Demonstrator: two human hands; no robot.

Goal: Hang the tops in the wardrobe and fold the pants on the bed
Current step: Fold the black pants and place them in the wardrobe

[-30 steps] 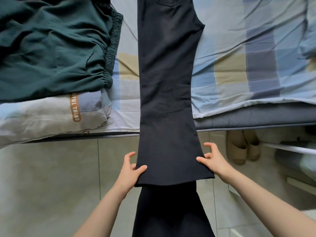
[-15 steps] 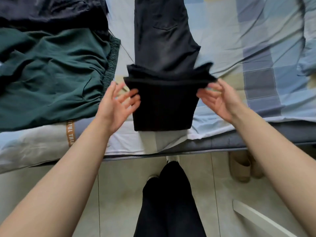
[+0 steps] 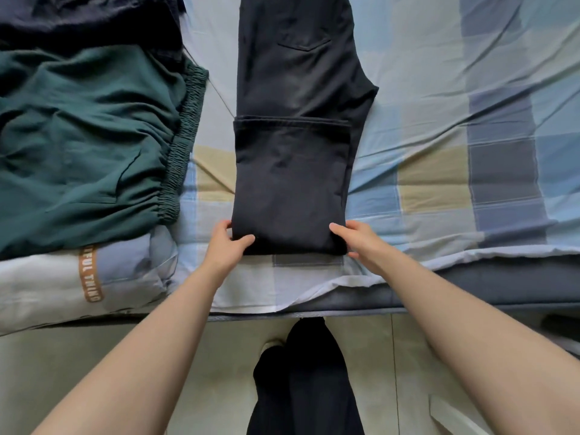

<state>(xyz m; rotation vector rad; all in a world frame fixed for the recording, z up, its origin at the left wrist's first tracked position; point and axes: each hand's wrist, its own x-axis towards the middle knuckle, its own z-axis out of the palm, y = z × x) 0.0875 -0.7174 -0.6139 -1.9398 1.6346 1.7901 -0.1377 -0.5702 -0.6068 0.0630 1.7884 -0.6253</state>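
Gripping the folded edge of the black pants [image 3: 292, 183] on the bed [image 3: 470, 127], the left hand [image 3: 227, 246] and right hand [image 3: 357, 240] pinch its corners, likely readying another fold.

Two pairs of pants lie on the bed: one black pair of trousers [image 3: 292, 171], folded over itself in the middle, and one dark green pair with an elasticated waistband [image 3: 88, 146] at the left. One further dark navy garment [image 3: 88, 20] sits at the far left; its kind cannot be told. One checked blue, beige and grey bedsheet [image 3: 455, 158] covers the bed. One pale pillow with a brown lettered band [image 3: 56, 287] lies near left. Two bare hands, the left hand [image 3: 226, 246] and the right hand [image 3: 357, 241], are in view.
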